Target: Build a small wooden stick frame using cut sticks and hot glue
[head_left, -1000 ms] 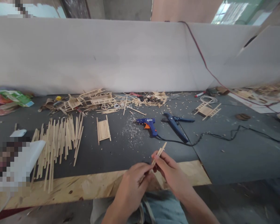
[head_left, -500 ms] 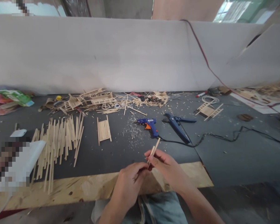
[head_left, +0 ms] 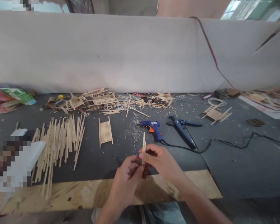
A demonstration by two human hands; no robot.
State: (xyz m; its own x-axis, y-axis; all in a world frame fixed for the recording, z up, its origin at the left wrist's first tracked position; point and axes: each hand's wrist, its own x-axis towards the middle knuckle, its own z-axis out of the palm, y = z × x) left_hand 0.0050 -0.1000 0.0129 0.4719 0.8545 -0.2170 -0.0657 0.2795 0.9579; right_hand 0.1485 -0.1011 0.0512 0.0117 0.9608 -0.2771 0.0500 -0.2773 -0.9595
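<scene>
My left hand and my right hand meet over the near edge of the dark table mat. Together they pinch a pair of thin wooden sticks, held nearly upright with the tips above my right thumb. The lower ends are hidden between my fingers. A blue glue gun with an orange trigger lies just beyond the sticks. A small panel of glued sticks lies to the left of it.
Several loose cut sticks are spread at the left. Blue-handled cutters and a black cord lie right of the glue gun. Stick models and scraps line the white back wall. A small ladder-like frame sits far right. Bare plywood edges the table front.
Both hands have shifted left and a little away from me. The sticks have swung from a rightward slant to almost vertical.
</scene>
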